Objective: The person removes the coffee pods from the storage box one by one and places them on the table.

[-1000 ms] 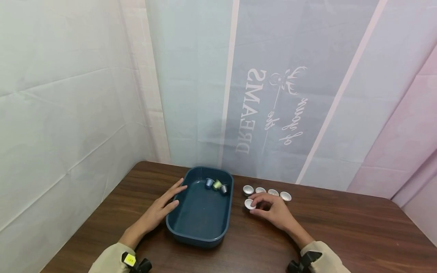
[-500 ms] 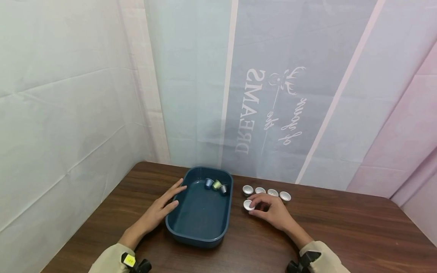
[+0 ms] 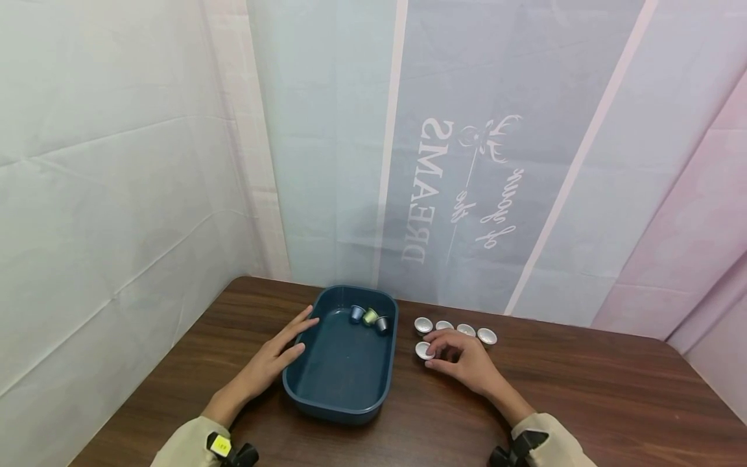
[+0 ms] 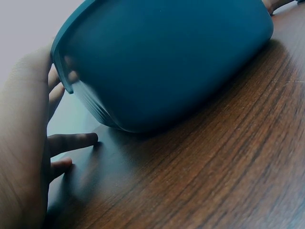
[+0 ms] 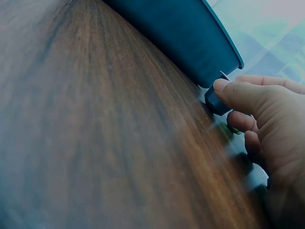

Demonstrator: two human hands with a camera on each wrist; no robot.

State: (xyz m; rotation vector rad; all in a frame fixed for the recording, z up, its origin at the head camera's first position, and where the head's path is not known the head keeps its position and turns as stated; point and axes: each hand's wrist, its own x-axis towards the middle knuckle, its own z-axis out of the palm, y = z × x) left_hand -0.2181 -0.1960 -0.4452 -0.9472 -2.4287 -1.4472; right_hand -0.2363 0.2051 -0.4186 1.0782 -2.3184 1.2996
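My right hand pinches a coffee capsule between thumb and fingers, just right of the blue plastic tray. The capsule's pale lid faces up in the head view; its dark body shows under the thumb in the right wrist view. Behind this hand, several more capsules stand lid up in a row, partly covered by the fingers. With fingers spread, my left hand lies along the tray's left side, fingertips at its rim. Inside the tray's far right corner lie a blue capsule, a green capsule and a dark grey capsule.
A brown wood-grain table carries everything. Its back edge meets a hanging cloth with mirrored lettering, and a pale cloth hangs at the left. Both wrists wear black camera mounts.
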